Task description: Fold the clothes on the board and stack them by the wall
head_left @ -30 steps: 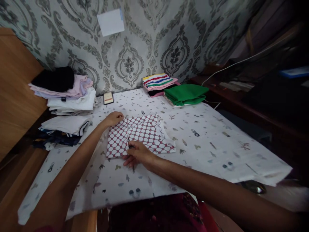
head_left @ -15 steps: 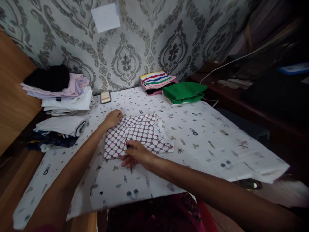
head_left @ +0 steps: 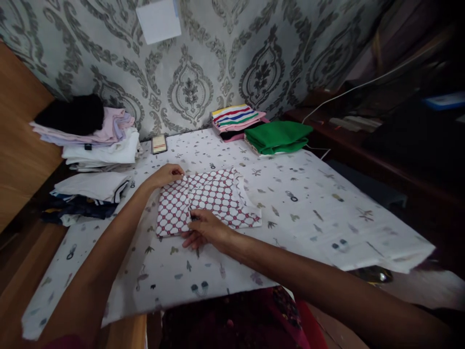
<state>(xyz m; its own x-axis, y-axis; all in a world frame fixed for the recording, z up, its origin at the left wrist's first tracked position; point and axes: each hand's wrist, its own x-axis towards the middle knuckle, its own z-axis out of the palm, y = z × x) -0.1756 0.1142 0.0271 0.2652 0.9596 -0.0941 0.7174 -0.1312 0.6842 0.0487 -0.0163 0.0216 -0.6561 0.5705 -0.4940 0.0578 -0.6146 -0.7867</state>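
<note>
A white garment with a red and dark lattice print (head_left: 214, 196) lies partly folded on the white patterned cloth of the table (head_left: 305, 223). Its left part is doubled over, and a white-edged neckline shows at the right. My left hand (head_left: 167, 175) is closed at the garment's upper left edge, fingers pinching the fabric near the fold. At the lower edge, my right hand (head_left: 205, 230) pinches the end of the folded flap between thumb and fingers, with the other fingers lower, near the table.
Stacked clothes (head_left: 98, 150) stand at the left, with a smaller pile (head_left: 90, 186) nearer. At the back are striped clothes (head_left: 236, 116), a green folded cloth (head_left: 278, 135) and a small card-like item (head_left: 159, 144). A white cable (head_left: 363, 87) runs at the right.
My left hand has shifted slightly at the garment's upper edge, its fingers now posed a little differently. My right hand and the garment look nearly the same.
</note>
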